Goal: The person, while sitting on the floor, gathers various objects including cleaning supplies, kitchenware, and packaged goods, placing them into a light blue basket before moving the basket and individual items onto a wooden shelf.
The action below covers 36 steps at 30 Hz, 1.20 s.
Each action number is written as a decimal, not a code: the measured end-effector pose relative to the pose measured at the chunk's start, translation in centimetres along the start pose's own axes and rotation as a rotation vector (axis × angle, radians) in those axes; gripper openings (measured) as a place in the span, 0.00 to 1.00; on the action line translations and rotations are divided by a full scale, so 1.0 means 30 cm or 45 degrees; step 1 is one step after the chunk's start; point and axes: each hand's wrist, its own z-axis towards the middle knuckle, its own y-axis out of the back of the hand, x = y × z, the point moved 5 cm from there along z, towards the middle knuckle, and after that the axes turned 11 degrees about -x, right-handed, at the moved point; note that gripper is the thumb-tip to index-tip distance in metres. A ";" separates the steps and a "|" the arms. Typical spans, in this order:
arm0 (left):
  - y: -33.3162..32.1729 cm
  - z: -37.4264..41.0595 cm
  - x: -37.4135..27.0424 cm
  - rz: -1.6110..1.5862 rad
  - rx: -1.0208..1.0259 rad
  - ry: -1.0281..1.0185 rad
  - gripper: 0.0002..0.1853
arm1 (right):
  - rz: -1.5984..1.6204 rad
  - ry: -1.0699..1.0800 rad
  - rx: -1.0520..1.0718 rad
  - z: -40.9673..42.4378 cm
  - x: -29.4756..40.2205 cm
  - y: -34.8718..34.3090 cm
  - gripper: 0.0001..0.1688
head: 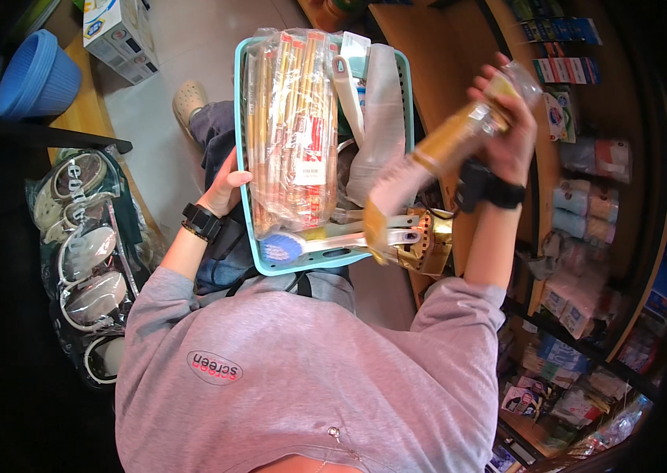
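My left hand (pixel 227 182) grips the left rim of a turquoise plastic basket (pixel 243 118), thumb over the edge. Inside the basket lie plastic-wrapped bundles of wooden chopsticks (pixel 292 130), a rolled translucent plastic item (pixel 377 118), a white handle (pixel 349 97) and a brush with blue-and-white bristles (pixel 282 246). My right hand (pixel 505 118), raised to the right of the basket, is closed around a long plastic-wrapped item (pixel 446 139), yellow and whitish and blurred by motion. Its lower end hangs over the basket's right side. A gold packet (pixel 428 239) shows at the basket's lower right corner.
Wooden shelves (pixel 546 154) with many small packaged goods curve along the right. Stacked blue plastic baskets (pixel 40 77) and a white carton (pixel 120 38) are at upper left. Plastic-wrapped white-rimmed items (pixel 91 248) stand at left. Below is a tiled floor (pixel 150 142).
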 end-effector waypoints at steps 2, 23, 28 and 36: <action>-0.005 0.013 0.011 -0.026 0.034 0.021 0.45 | 0.378 -0.058 0.022 -0.085 0.111 0.064 0.30; 0.003 0.019 0.020 0.021 0.014 0.026 0.47 | -0.920 -0.858 -0.075 -0.088 -0.227 0.061 0.13; -0.007 0.010 0.011 0.016 0.020 0.031 0.46 | -1.179 -0.867 0.009 -0.109 -0.326 0.097 0.17; 0.005 0.013 0.014 0.031 0.000 0.010 0.45 | -1.315 -0.539 0.135 -0.082 -0.245 0.055 0.27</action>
